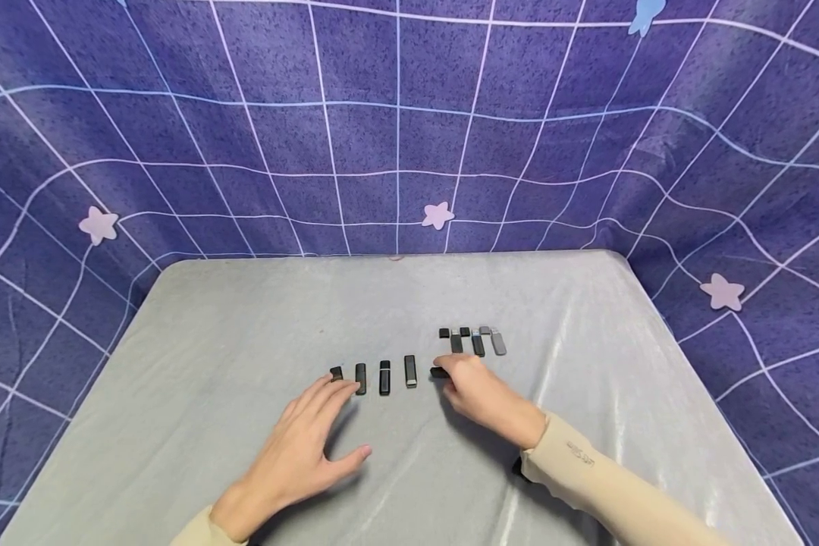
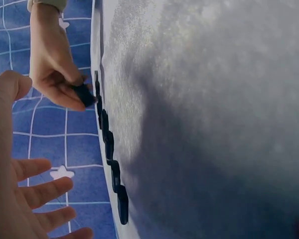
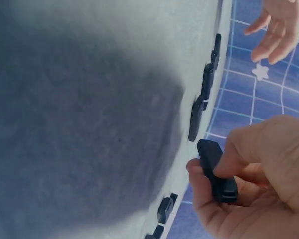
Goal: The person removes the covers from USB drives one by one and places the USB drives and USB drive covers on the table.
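Observation:
My right hand (image 1: 478, 387) pinches a black USB flash drive (image 3: 217, 172) between thumb and fingers, just right of a row of capped flash drives. In that row, a black drive with a pale end (image 1: 410, 371) lies nearest it, then a black drive with a light band (image 1: 385, 378) and a plain dark one (image 1: 360, 379). My left hand (image 1: 300, 447) spreads its fingers low at the row's left end, holding nothing. Its fingertips overlap the leftmost drive (image 1: 337, 372) in the head view and partly hide it.
Behind the right hand lie two dark uncapped drives, one of them (image 1: 478, 346) beside a grey one (image 1: 498, 343), with small caps (image 1: 444, 333) next to them. A dark object (image 1: 519, 468) peeks out under the right sleeve. Purple star-patterned cloth (image 1: 396, 136) borders the grey-covered table (image 1: 280, 303).

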`<state>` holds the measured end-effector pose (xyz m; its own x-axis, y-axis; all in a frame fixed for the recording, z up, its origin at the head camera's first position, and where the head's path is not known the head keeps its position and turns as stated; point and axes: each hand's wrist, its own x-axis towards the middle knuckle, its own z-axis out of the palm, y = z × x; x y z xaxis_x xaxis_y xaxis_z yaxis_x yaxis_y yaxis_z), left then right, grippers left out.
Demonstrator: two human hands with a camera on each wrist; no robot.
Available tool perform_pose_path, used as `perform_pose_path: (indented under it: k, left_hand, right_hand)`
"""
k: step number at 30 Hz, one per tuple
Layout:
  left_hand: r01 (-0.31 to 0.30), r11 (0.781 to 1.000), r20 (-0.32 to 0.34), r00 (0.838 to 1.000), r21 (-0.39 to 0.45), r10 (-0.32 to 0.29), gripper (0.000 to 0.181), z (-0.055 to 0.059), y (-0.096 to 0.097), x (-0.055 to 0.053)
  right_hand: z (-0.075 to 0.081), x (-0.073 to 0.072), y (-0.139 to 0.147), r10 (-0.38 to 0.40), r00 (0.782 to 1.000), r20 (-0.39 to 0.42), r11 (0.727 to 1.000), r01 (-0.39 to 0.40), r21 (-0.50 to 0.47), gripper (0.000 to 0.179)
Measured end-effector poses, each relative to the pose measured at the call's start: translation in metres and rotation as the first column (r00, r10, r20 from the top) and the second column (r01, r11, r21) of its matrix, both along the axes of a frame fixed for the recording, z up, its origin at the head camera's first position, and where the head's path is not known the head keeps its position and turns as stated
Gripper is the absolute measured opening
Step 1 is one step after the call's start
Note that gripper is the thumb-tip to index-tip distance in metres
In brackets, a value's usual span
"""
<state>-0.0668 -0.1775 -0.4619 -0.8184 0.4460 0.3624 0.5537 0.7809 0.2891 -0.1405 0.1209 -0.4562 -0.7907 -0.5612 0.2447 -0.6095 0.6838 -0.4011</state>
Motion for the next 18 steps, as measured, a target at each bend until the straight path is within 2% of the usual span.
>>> perform_pose_path:
  k: [3, 8, 13, 18]
  left_hand:
    - [-0.002, 1.0, -0.006, 1.0, 0.006, 0.002, 0.087, 0.002, -0.003, 0.0]
    - [-0.02, 0.999, 0.008, 1.0, 0.025, 0.02, 0.082, 0.006, 0.0, -0.001]
    - [-0.024, 0.999, 0.035, 0.999, 0.048, 0.022, 0.077, 0.014, 0.008, -0.003]
    - [-0.01, 0.997, 0.081, 0.997, 0.077, 0.004, 0.076, 0.022, 0.021, -0.005]
  right_hand:
    - [0.004, 0.004, 0.004, -0.046, 0.998, 0.043, 0.997, 0.049, -0.059, 0.031]
    - [0.019, 0.013, 0.013, -0.056, 0.994, 0.091, 0.984, 0.07, -0.166, 0.025]
    - [0.036, 0.024, 0.023, -0.069, 0.989, 0.127, 0.963, 0.1, -0.252, 0.027]
    - [0.047, 0.035, 0.03, -0.073, 0.984, 0.164, 0.948, 0.12, -0.294, 0.021]
